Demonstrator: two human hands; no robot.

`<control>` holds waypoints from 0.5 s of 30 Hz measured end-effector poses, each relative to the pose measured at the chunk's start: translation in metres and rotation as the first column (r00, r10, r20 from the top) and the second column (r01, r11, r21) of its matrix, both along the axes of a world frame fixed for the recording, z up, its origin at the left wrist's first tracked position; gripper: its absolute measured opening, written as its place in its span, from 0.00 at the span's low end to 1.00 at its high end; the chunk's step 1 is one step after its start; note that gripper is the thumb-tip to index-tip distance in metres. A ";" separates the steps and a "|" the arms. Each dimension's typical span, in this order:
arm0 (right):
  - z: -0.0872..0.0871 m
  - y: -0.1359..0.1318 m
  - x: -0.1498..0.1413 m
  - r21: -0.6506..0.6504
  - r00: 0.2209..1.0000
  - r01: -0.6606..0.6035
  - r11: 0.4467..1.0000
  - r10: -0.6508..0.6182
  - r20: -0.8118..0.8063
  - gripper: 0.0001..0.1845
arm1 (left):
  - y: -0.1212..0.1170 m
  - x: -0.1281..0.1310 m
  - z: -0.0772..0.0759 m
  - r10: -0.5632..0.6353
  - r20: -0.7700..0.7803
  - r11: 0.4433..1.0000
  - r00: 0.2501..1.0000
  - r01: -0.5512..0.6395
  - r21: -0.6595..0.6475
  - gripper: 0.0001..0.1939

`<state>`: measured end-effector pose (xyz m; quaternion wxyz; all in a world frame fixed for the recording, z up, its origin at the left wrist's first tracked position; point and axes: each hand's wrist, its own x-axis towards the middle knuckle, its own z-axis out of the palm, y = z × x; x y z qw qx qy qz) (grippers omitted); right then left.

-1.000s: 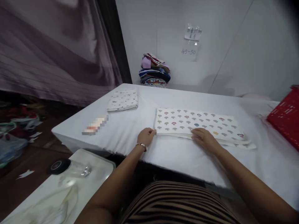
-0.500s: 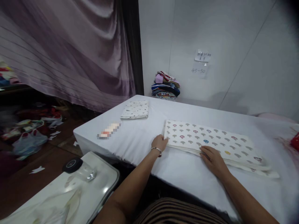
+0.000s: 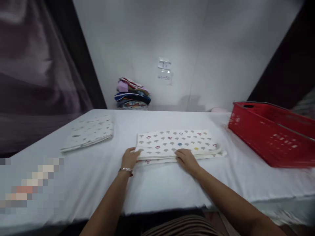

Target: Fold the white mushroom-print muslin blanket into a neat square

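White mushroom-print cloth [image 3: 163, 142] lies folded, reaching away from your grip: your left hand [image 3: 129, 159] pinches its near corner; your right hand [image 3: 189, 161] touches the near edge, pinch unclear. You're apparently aligning layers; the next move calls for even edges.

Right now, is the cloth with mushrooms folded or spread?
Folded: the cloth lies as a long strip, with layers showing along its near edge.
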<state>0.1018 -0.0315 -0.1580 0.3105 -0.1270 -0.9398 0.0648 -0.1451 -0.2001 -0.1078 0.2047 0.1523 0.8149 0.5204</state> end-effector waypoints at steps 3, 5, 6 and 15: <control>0.001 0.001 -0.008 0.018 0.999 0.037 0.999 -0.037 0.014 0.15 | 0.006 -0.010 0.001 -0.027 -0.084 0.999 0.996 0.029 0.022 0.23; 0.002 -0.001 -0.009 0.011 0.998 0.064 0.998 -0.064 0.030 0.15 | 0.006 -0.012 0.000 -0.082 -0.073 0.991 0.994 0.073 -0.110 0.24; 0.002 -0.002 -0.009 0.004 0.997 0.071 0.998 -0.071 0.041 0.14 | 0.005 -0.013 -0.001 -0.107 -0.052 0.980 0.993 0.097 -0.173 0.24; 0.024 0.034 0.029 -0.123 0.999 0.023 0.992 -0.019 0.030 0.13 | -0.005 -0.035 -0.002 -0.267 -0.089 0.916 0.960 0.224 -0.332 0.39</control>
